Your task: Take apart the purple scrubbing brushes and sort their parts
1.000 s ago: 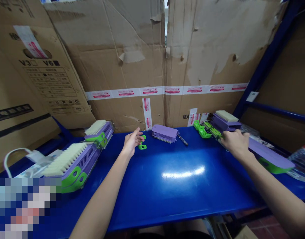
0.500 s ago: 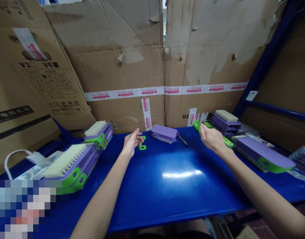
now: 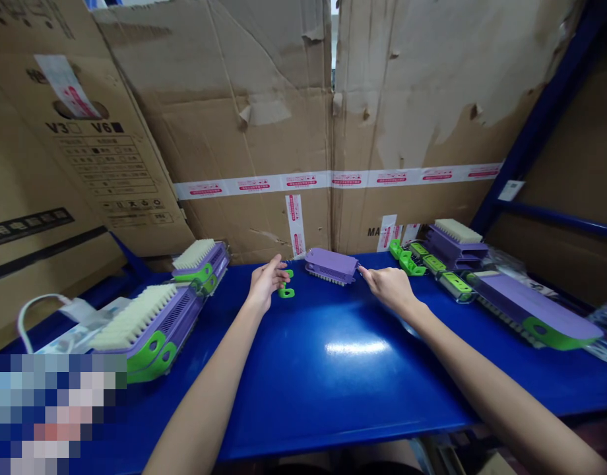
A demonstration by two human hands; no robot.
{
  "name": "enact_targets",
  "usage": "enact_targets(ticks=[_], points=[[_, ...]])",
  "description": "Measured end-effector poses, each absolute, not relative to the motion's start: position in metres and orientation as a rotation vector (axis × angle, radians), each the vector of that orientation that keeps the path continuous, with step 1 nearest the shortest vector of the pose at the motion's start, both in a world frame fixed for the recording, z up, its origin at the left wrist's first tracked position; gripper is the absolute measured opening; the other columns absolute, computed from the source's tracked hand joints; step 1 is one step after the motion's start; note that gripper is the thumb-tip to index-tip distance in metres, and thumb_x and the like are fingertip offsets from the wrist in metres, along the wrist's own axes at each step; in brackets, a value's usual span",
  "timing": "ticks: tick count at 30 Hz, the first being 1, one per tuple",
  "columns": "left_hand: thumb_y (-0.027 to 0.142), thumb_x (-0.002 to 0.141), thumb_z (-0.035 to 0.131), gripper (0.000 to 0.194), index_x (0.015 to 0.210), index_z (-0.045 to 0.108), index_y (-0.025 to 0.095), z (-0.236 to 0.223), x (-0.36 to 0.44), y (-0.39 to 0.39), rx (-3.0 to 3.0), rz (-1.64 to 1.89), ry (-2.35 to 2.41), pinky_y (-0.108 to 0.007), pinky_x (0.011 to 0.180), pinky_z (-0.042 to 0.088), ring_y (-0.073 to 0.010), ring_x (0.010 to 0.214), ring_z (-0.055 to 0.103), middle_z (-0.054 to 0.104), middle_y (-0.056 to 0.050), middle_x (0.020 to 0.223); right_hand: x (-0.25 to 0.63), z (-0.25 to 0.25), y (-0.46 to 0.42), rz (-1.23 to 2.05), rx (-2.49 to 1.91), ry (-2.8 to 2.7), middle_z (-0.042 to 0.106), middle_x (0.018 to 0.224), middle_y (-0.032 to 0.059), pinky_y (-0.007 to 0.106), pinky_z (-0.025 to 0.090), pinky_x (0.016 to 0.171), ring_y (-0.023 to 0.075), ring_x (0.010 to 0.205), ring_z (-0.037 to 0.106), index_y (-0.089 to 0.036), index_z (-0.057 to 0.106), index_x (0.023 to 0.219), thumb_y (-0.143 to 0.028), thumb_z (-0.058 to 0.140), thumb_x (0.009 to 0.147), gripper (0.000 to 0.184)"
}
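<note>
My left hand (image 3: 264, 284) hovers over the blue table (image 3: 333, 382), fingers loosely spread, right beside a small green plastic clip (image 3: 286, 287). It holds nothing that I can see. My right hand (image 3: 388, 287) reaches toward the right end of a small purple brush (image 3: 330, 265) lying bristles down at the back. Its index finger points at the brush's end and covers the spot where a dark pen-like tool lay. The other fingers are curled.
Two purple-and-green brushes with white bristles (image 3: 140, 323) (image 3: 199, 258) lie at the left. At the right lie green parts (image 3: 407, 260), another brush (image 3: 454, 239) and a long purple piece (image 3: 531, 307). Cardboard boxes (image 3: 303, 132) wall the back.
My right hand has travelled left from the long purple piece at the right, across the green parts, to the small purple brush. My left hand has stayed put.
</note>
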State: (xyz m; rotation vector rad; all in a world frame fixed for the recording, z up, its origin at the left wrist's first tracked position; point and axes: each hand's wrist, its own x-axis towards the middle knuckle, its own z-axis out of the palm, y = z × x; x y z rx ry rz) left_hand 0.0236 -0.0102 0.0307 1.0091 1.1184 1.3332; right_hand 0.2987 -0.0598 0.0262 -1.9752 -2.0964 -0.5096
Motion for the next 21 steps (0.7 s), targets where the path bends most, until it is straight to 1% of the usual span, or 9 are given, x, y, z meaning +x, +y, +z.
enact_targets(ticks=[5, 11, 18, 21], points=[[0.056, 0.062, 0.071, 0.05, 0.079, 0.061, 0.01, 0.031, 0.025, -0.01, 1.025, 1.334, 1.126, -0.02, 0.046, 0.039, -0.0127, 0.049, 0.059, 0.061, -0.002, 0.053, 0.303, 0.018, -0.06, -0.557, -1.924, -2.082, 0.07, 0.066, 0.0119, 0.03, 0.013, 0.052, 0.0176, 0.059, 0.062, -0.015, 0.07, 0.067, -0.038, 0.02, 0.098, 0.063], [0.056, 0.062, 0.07, 0.05, 0.079, 0.061, 0.01, 0.033, 0.029, -0.014, 1.071, 1.317, 1.139, -0.02, 0.045, 0.039, -0.0124, 0.049, 0.06, 0.061, -0.003, 0.054, 0.303, 0.011, -0.057, -0.577, -1.833, -2.089, 0.066, 0.058, 0.0128, 0.031, 0.011, 0.052, 0.0166, 0.052, 0.059, -0.014, 0.065, 0.058, -0.035, 0.014, 0.098, 0.068], [0.054, 0.065, 0.071, 0.047, 0.082, 0.062, 0.011, 0.035, 0.036, -0.02, 1.19, 1.206, 1.034, -0.02, 0.045, 0.04, -0.012, 0.052, 0.06, 0.063, -0.004, 0.061, 0.295, 0.008, -0.059, -0.568, -1.711, -2.086, 0.065, 0.058, 0.0109, 0.029, 0.014, 0.051, 0.0159, 0.05, 0.058, -0.015, 0.065, 0.066, -0.037, 0.01, 0.099, 0.068], [0.05, 0.063, 0.074, 0.044, 0.082, 0.062, 0.012, 0.035, 0.039, -0.022, 1.226, 1.162, 0.979, -0.02, 0.045, 0.041, -0.0125, 0.055, 0.061, 0.063, -0.004, 0.063, 0.294, 0.007, -0.06, -0.526, -1.664, -2.125, 0.067, 0.061, 0.0102, 0.028, 0.018, 0.05, 0.0165, 0.052, 0.059, -0.014, 0.065, 0.074, -0.035, 0.014, 0.099, 0.061]])
